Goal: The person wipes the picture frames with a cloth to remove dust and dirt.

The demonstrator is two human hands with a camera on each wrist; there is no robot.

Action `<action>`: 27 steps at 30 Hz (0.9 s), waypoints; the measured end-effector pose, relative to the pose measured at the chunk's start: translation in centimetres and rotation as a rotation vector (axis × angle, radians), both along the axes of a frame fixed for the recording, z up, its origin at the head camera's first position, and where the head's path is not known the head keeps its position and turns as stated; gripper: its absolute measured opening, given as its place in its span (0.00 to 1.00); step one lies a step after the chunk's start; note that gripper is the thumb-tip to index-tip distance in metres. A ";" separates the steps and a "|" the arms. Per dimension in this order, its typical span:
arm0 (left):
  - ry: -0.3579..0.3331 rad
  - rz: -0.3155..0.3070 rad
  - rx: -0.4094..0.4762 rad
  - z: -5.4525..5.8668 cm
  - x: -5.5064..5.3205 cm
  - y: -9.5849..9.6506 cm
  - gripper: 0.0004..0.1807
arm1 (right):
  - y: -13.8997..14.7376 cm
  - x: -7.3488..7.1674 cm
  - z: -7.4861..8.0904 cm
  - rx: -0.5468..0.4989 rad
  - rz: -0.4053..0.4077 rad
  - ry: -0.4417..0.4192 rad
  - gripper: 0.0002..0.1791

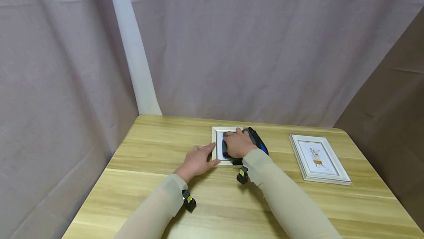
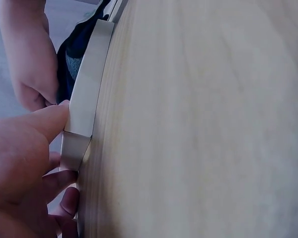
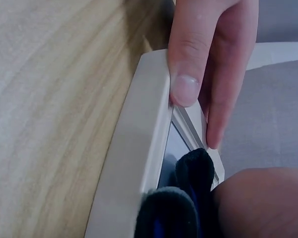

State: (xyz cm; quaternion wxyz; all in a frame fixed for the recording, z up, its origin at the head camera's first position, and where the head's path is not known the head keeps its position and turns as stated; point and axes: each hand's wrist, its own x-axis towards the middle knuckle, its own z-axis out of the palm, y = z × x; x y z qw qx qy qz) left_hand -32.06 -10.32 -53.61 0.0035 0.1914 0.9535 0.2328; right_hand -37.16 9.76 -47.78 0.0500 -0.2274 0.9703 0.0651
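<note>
A cream picture frame [image 1: 214, 136] lies flat toward the back of the wooden table. My left hand [image 1: 197, 160] holds its near left corner, thumb on the front border and fingers along the left side. Over the frame's glass, my right hand [image 1: 238, 145] grips a bunched dark cloth [image 1: 252, 135] with blue patches. The cloth hides much of the right part of the frame. In the right wrist view, folds of the cloth [image 3: 170, 210] hang over the frame's border [image 3: 131, 144], near the left thumb [image 3: 186, 89].
A second, white picture frame [image 1: 326, 177] with a plant print lies to the right on the table [image 1: 212, 209]. Grey curtains [image 1: 232, 47] rise behind the table's far edge, and a brown one [image 1: 394, 121] hangs at the right.
</note>
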 end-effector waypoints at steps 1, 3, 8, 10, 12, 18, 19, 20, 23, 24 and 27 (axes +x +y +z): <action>-0.005 0.003 0.002 -0.2 -0.1 -0.1 0.44 | -0.1 -0.1 -0.1 -0.008 0.000 -0.005 0.25; -0.010 0.002 -0.005 0.1 0.0 -0.3 0.44 | -0.3 -0.4 -0.2 -0.024 -0.003 -0.015 0.25; -0.001 -0.002 -0.033 0.8 0.1 -0.3 0.44 | 0.0 -1.3 -0.5 -0.083 -0.009 -0.001 0.25; -0.005 0.002 -0.051 0.8 0.1 -0.3 0.44 | 0.2 -1.4 -0.7 -0.099 0.002 0.010 0.25; -0.014 0.003 -0.077 0.8 0.2 -0.3 0.45 | 0.4 -1.4 -0.9 -0.103 0.014 0.014 0.25; -0.028 0.009 -0.093 0.9 0.1 0.1 0.46 | 0.7 -1.2 -0.7 -0.107 0.036 0.016 0.23; -0.026 0.011 -0.092 0.9 0.1 0.2 0.46 | 0.7 -1.2 -0.6 -0.107 0.040 0.019 0.23; -0.022 0.014 -0.093 0.9 0.0 0.2 0.46 | 0.8 -1.1 -0.5 -0.109 0.043 0.017 0.23; -0.011 0.018 -0.097 0.7 -0.2 0.2 0.46 | 0.8 -0.8 -0.3 -0.128 0.051 0.003 0.23; -0.010 0.020 -0.097 0.7 -0.3 0.1 0.46 | 0.8 -0.7 -0.3 -0.136 0.055 -0.001 0.23; -0.007 0.025 -0.097 0.3 -0.4 -0.1 0.45 | 0.6 -0.2 -0.5 -0.160 0.066 -0.017 0.22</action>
